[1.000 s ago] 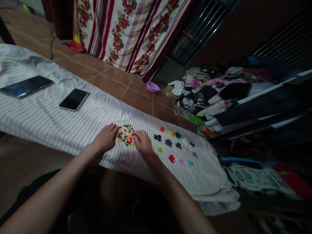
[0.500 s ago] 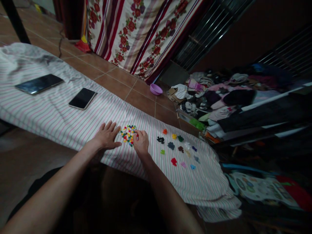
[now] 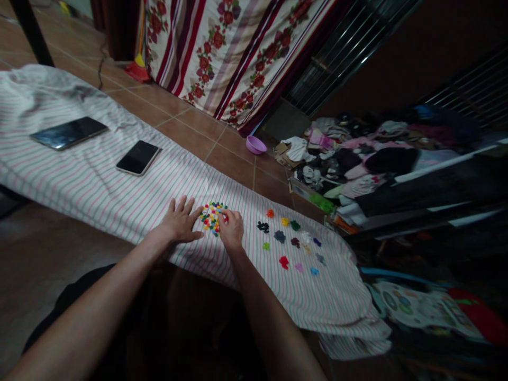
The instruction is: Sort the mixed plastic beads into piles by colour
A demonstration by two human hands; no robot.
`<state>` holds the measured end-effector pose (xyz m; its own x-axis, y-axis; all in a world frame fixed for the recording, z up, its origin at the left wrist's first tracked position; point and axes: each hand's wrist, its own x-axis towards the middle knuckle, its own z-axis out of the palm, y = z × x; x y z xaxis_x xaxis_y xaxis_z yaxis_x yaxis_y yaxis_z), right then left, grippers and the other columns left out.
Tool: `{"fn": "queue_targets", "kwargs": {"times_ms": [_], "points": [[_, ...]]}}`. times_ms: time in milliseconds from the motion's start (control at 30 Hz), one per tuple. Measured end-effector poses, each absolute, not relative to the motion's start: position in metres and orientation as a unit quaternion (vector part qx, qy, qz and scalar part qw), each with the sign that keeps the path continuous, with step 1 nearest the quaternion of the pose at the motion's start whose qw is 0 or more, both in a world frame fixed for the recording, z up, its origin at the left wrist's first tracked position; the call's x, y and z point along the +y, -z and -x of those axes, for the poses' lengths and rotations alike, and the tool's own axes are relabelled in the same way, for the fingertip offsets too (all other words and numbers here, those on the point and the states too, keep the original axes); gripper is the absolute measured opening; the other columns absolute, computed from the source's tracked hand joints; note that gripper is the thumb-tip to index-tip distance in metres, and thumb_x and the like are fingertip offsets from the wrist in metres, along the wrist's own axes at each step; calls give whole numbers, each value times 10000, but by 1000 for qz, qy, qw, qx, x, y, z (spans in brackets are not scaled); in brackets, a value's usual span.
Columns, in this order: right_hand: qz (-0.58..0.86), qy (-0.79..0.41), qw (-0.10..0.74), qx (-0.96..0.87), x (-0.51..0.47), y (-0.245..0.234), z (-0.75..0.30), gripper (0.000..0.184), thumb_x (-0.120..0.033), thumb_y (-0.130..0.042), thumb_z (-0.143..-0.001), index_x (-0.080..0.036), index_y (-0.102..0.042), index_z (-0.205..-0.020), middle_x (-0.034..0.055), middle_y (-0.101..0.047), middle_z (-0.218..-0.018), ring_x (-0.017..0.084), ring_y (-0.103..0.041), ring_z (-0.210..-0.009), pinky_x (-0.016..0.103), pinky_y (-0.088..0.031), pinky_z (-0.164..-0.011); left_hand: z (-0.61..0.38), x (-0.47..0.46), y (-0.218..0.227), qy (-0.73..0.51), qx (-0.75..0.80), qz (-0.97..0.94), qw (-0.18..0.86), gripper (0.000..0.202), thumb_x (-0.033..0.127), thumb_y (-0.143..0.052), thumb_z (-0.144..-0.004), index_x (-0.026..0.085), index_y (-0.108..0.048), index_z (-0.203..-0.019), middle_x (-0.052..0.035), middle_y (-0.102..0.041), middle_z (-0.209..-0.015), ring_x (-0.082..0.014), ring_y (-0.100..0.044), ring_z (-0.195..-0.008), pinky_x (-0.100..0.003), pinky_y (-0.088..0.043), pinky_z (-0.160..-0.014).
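My left hand (image 3: pixel 180 221) lies flat on the striped cloth, fingers spread, its fingertips at the left edge of a mixed heap of tiny coloured pieces (image 3: pixel 210 218). On the heap's right side is my right hand (image 3: pixel 233 230), thumb and fingers closed together. A small red piece (image 3: pixel 226 218) shows between them. Right of this hand, little single-colour piles are spread out, among them orange pieces (image 3: pixel 270 213), black pieces (image 3: pixel 262 227), dark grey pieces (image 3: pixel 280 236), lime green pieces (image 3: pixel 265 246) and red pieces (image 3: pixel 283 262). The pieces are too small to name exactly.
Two dark-screened devices, a tablet (image 3: pixel 69 133) and a phone (image 3: pixel 138 157), rest on the striped cloth (image 3: pixel 166 169) to the left. Beyond its far edge, a purple basin (image 3: pixel 255 145) stands on the tiled floor. Heaped clothes (image 3: pixel 357 159) fill the right background.
The view has shifted slightly. My left hand has slid a little rightward against the mixed heap. My right hand stays at the heap's right side, the red piece still in its fingers.
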<state>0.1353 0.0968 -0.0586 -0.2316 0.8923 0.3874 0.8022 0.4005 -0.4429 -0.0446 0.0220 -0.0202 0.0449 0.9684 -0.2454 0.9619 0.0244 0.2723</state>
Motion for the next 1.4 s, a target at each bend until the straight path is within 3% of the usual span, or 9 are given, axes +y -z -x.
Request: {"fn": "queue_targets", "kwargs": {"times_ms": [433, 767, 933, 1033, 1167, 1400], "points": [[492, -97, 352, -790, 89, 54, -136, 129, -237, -499, -818, -209, -597, -898, 55, -634, -901, 203, -567, -880, 328, -450, -856, 42, 23, 16, -11, 692, -697, 185, 882, 637, -516, -786, 232, -247, -1521, -176, -133, -1623, -433, -28, -1479, -621, -80, -1142], [547, -147, 396, -723, 90, 59, -135, 177, -338, -452, -871, -211, -518, -976, 34, -641, -837, 171, -606, -737, 298, -482, -744, 41, 27, 13, -14, 695, -694, 185, 872, 633, -542, -766, 235, -294, -1501, -191, -171, -1613, -453, -85, -1470, -638, -128, -1123], [547, -198, 436, -687, 90, 61, -135, 180, -333, -404, -901, -215, -475, -1018, 57, -664, -868, 174, -645, -783, 292, -495, -742, 40, 32, 9, -19, 706, -684, 185, 859, 636, -562, -746, 253, -335, -1480, -187, -259, -1586, -469, -136, -1455, -633, -183, -1107], [560, -156, 454, -675, 92, 61, -137, 168, -325, -432, -868, -212, -493, -976, 75, -652, -891, 185, -620, -803, 315, -490, -784, 40, 37, 5, -18, 706, -681, 191, 837, 625, -591, -729, 266, -381, -1456, -171, -343, -1547, -456, -202, -1439, -597, -233, -1102], [593, -89, 443, -666, 93, 60, -139, 141, -314, -507, -799, -206, -532, -884, 68, -641, -824, 216, -588, -824, 350, -462, -829, 39, 41, 3, -21, 705, -685, 186, 830, 609, -604, -720, 261, -397, -1445, -177, -405, -1497, -446, -274, -1407, -555, -286, -1084], [621, -137, 398, -661, 88, 58, -137, 139, -302, -519, -802, -225, -550, -913, 8, -657, -782, 178, -613, -702, 293, -464, -706, 35, 39, 0, -10, 704, -693, 156, 832, 596, -618, -708, 263, -403, -1440, -183, -478, -1411, -453, -354, -1339, -533, -353, -1035]]}}
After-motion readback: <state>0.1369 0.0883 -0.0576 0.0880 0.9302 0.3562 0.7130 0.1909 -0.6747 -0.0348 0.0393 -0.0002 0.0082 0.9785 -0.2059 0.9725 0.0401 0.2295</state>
